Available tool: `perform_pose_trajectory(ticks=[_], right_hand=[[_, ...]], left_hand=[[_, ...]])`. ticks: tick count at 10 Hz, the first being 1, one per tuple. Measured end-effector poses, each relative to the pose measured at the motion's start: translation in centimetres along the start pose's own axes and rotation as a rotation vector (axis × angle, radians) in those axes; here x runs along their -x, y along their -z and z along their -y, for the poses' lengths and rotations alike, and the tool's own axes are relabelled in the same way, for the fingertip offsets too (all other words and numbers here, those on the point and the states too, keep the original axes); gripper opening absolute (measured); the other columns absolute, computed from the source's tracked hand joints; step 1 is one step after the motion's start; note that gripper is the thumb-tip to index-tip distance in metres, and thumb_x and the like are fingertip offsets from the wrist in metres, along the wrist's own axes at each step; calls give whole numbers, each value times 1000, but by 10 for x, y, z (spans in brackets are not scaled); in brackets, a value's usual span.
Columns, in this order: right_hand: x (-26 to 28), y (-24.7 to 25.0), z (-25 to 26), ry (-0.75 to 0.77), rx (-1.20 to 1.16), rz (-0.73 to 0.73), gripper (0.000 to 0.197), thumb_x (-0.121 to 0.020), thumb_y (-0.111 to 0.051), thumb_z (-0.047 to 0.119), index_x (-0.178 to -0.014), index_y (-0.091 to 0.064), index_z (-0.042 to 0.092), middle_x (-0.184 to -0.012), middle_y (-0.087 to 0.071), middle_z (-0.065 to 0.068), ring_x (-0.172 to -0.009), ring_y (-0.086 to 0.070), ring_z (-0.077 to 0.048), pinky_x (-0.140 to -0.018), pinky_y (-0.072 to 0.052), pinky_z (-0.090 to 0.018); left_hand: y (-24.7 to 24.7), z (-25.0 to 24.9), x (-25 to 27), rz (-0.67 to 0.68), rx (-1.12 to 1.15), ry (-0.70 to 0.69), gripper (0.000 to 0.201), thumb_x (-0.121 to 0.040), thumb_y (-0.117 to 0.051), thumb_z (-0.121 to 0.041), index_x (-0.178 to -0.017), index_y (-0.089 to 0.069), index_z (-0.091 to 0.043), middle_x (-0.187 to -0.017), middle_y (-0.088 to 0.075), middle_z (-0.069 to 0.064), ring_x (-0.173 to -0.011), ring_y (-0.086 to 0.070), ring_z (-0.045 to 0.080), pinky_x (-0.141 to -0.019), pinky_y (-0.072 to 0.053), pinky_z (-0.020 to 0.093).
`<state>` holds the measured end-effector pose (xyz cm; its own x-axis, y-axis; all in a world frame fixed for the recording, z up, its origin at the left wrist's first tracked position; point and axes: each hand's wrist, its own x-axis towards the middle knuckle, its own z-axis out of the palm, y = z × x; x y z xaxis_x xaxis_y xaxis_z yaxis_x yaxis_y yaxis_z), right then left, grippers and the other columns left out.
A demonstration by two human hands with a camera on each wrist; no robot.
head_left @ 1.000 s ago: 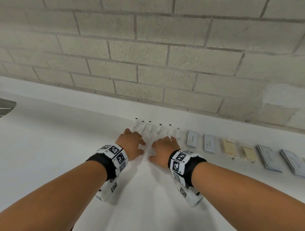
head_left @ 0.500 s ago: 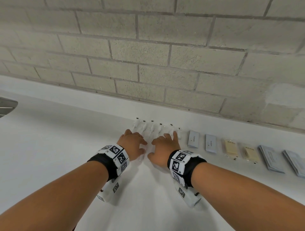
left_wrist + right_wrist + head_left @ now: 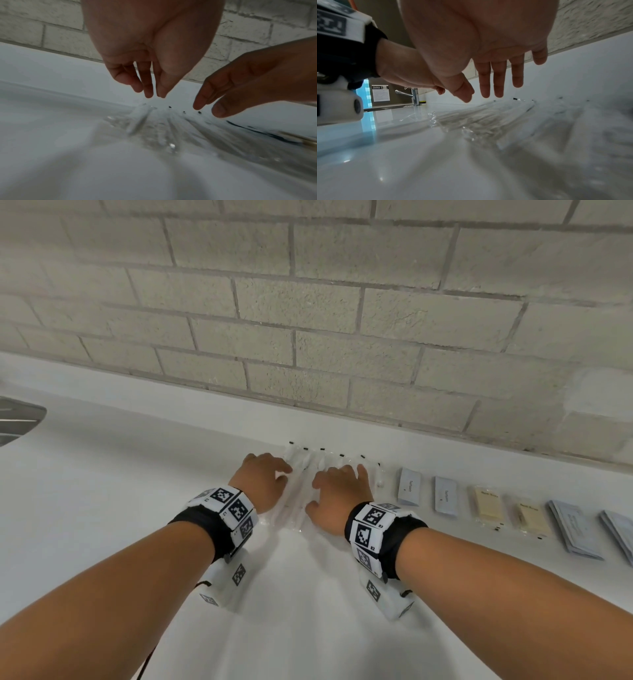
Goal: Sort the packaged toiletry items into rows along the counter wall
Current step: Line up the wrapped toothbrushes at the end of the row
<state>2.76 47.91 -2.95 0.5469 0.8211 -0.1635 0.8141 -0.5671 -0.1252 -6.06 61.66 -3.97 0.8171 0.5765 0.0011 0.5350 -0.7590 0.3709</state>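
Two hands are out over a white counter [image 3: 102,491] by a brick wall [image 3: 342,302].

The left hand [image 3: 262,486] is above a bunch of clear packs [image 3: 301,474]. From the wrist view its fingers [image 3: 147,86] point down and hang close together, loose and nearly straight. They hold nothing. They look to be just above the packs, not on them, but it is hard to be sure.

The right hand [image 3: 339,496] is right beside the left one, over the same packs. Its fingers [image 3: 498,81] are straight and a little spread. The thumb sticks out to the side. This hand holds nothing too.

The clear packs lie side by side, close to the wall. They are shiny and crinkly, with tiny black dots at the far ends. What is inside is hard to make out.

To the right of them, more packs sit in a row along the wall. First come two grey boxes [image 3: 409,486], then two tan packs [image 3: 486,505], then two grey flat packs [image 3: 575,530] at the edge of the view.

Far off to the left there is a tap [image 3: 412,96] by a sink [image 3: 17,419].
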Motion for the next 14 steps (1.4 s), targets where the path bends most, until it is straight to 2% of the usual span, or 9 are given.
perform_pose_trajectory(ticks=[1,2,3,4,6,8,12,14], right_hand=[[-6,-5,12,67,13,5,47,-93,-43,44,-133,-48,18,-137,-50,-3,-138,-30,-27,-118,4,-52],[-16,-10,24,100,59,37,53,-95,-40,49,-140,-43,21,-144,-46,-3,-142,-25,-28,-117,8,-54],[-25,-15,33,94,96,82,59,-94,-38,54,-144,-39,23,-148,-43,-3,-145,-20,-29,-116,11,-56],[-30,-21,37,93,138,101,60,-92,-41,55,-143,-40,23,-145,-45,-4,-144,-21,-31,-114,12,-57],[-30,-24,38,87,147,82,59,-90,-43,54,-139,-43,21,-142,-47,-5,-141,-25,-31,-114,12,-57],[-31,-22,37,87,144,82,60,-90,-44,53,-141,-42,21,-141,-48,-4,-140,-26,-30,-115,11,-58],[-32,-26,35,74,120,69,56,-90,-44,52,-137,-44,22,-138,-49,-4,-137,-30,-29,-114,11,-57],[-30,-24,34,68,108,70,57,-90,-43,52,-138,-43,21,-140,-49,-4,-138,-29,-29,-114,11,-57]], left_hand=[[12,13,0,14,-34,63,32,-96,-48,-22,-124,-63,-21,-130,-60,3,-119,-56,22,-105,-43,31],[13,18,4,93,-94,80,36,-97,-50,-28,-131,-60,-21,-134,-58,3,-125,-53,20,-107,-40,29],[6,23,6,116,-119,86,38,-95,-52,-29,-132,-59,-22,-135,-57,1,-127,-51,18,-106,-39,27],[3,26,5,124,-137,84,38,-94,-52,-26,-131,-60,-22,-134,-58,0,-126,-51,18,-104,-40,26],[4,33,-2,135,-169,104,38,-95,-49,-20,-132,-59,-24,-134,-57,-1,-125,-52,19,-101,-44,27],[2,36,-7,148,-182,120,40,-95,-48,-17,-133,-57,-23,-136,-56,0,-126,-52,19,-104,-44,28],[-4,35,-9,124,-163,119,40,-91,-49,-17,-128,-62,-24,-133,-59,1,-123,-54,19,-100,-47,28],[-4,33,-8,135,-139,144,39,-92,-48,-17,-129,-59,-23,-134,-57,1,-124,-54,19,-102,-46,30]])
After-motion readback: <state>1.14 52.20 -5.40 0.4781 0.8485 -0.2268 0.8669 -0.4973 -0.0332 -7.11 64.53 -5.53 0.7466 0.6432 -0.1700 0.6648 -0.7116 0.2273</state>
